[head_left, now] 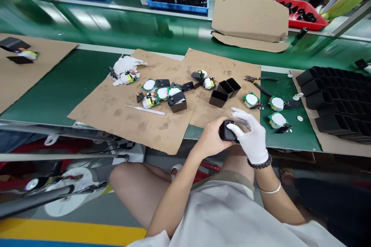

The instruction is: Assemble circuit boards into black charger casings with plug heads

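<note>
My left hand (211, 137), bare, is closed round a small black plastic case (228, 130), held just off the table's front edge. My right hand (251, 137) wears a white glove; its thumb rests on the top of the case while the other fingers stretch out above it, apart. Beyond my hands, several open black cases (218, 98) stand on the cardboard. Green circuit boards with white round pads (251, 100) lie to the right, beside cutting pliers (259, 85). A case with a board and lid (177, 102) sits left of centre.
Tweezers (145, 110) lie on the cardboard sheet (162, 131). A white glove (127, 65) is behind loose boards at the left. Rows of black cases (333, 96) fill the right side. Across the green bench stand a blue tray (179, 7) of black parts and a folded carton (251, 17).
</note>
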